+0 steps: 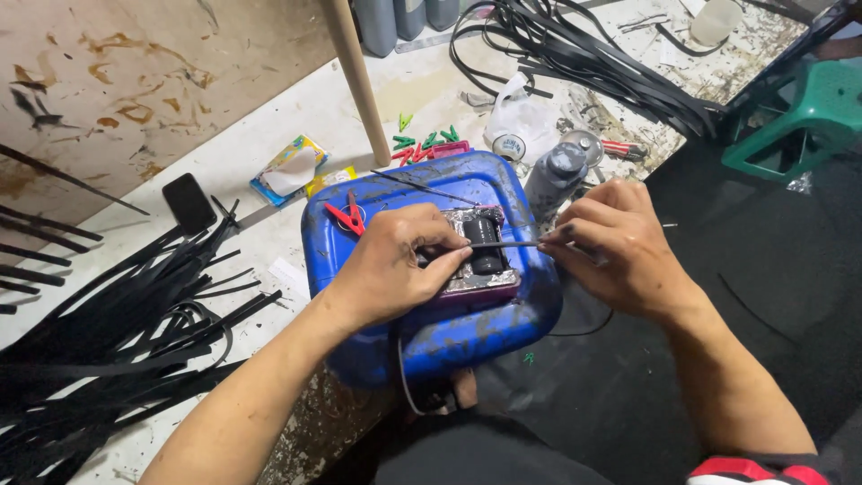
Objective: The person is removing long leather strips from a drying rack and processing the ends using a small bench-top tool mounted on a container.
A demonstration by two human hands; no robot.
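Spanning both hands (503, 256) | black strip (503, 243) (over blue container (503, 323))

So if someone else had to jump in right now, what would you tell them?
Left hand: pinches a thin black strip and rests on the blue container.
Right hand: pinches the same strip on the other side, stretched between both hands.
The strip crosses a small black roller in a foil-lined tray on the container.
Done: strip is laid across the roller. How far along it is worked, cannot tell.
Nearby: a pile of black strips, red clip.
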